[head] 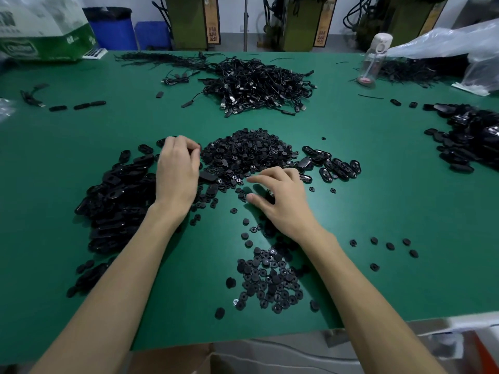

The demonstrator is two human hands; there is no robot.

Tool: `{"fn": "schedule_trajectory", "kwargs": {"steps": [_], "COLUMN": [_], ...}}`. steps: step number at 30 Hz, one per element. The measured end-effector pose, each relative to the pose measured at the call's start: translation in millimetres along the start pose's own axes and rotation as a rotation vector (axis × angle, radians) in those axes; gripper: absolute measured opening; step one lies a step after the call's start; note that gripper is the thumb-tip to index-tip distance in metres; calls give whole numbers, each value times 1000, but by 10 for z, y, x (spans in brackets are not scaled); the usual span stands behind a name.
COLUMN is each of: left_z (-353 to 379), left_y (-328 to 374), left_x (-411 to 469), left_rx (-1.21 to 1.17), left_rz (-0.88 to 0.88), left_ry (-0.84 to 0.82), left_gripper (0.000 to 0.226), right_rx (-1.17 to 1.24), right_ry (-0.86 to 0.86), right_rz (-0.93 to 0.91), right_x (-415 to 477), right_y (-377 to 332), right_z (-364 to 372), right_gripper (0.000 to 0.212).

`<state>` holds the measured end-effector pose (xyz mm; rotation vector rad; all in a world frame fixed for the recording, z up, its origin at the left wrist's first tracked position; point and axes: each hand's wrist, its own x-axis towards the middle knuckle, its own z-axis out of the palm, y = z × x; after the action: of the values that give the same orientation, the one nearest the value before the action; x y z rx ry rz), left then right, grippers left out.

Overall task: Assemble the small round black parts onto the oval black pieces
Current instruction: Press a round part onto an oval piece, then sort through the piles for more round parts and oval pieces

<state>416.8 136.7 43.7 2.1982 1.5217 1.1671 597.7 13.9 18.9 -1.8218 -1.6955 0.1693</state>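
Note:
A heap of small round black parts [248, 152] lies mid-table, and a second scatter of round parts [270, 279] sits near the front edge. Oval black pieces [116, 201] are piled to the left, with several more oval pieces [332, 164] to the right of the heap. My left hand [176, 176] hovers at the heap's left edge, fingers curled, pinching a small black piece at its fingertips. My right hand [278, 201] rests over loose round parts below the heap, its fingers spread and slightly bent, with thumb and forefinger apart.
A tangle of black cables [259, 82] lies at the back centre. Another pile of black pieces [469, 136] sits at the right edge. A clear bottle [374, 60], plastic bags [459, 44] and a cardboard box [43, 31] line the back. The green mat [378, 190] ends close in front.

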Motion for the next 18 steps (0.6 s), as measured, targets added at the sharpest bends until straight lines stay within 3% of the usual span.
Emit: {"fn": "schedule_trajectory", "kwargs": {"steps": [3, 6, 9, 13, 18], "left_z": [18, 87, 188, 268, 262], "left_y": [239, 427, 490, 445, 454], "left_x": [-8, -83, -226, -339, -408], "left_rx": [-336, -656, -859, -959, -841], "left_rz": [-68, -157, -249, -339, -254], "left_ry": [-90, -278, -408, -358, -336], "left_gripper": [11, 22, 19, 17, 29], "right_rx": [-121, -117, -100, -49, 144], "right_ry": [-62, 14, 30, 6, 111], "right_rz": [-59, -69, -45, -3, 79], "right_x": [-4, 4, 18, 37, 44], "right_y": [-15, -25, -36, -34, -60], "right_z": [37, 55, 56, 46, -23], "right_gripper": [37, 25, 18, 15, 13]}}
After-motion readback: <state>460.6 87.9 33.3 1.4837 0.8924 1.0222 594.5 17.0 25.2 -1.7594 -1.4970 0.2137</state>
